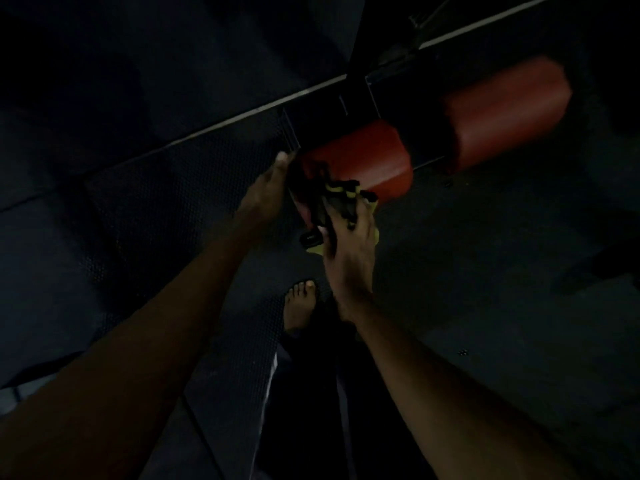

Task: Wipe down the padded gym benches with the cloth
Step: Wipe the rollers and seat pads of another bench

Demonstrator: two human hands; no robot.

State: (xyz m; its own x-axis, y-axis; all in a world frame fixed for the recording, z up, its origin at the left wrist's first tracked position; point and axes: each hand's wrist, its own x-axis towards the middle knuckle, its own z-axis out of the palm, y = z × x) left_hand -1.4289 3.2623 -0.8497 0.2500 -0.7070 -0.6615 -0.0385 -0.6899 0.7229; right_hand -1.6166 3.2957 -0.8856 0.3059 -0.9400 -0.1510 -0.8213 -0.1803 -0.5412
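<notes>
Centre frame: the left hand (265,192), fingers straight, seemingly steadies the red roller pad (367,157) while the right hand (349,258) grips the yellow-black cloth (341,197) against it.

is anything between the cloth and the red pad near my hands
Nothing visible. The right hand holds the cloth directly against the near red pad. The left hand touches that pad's left edge, beside the cloth, not under it.
</notes>
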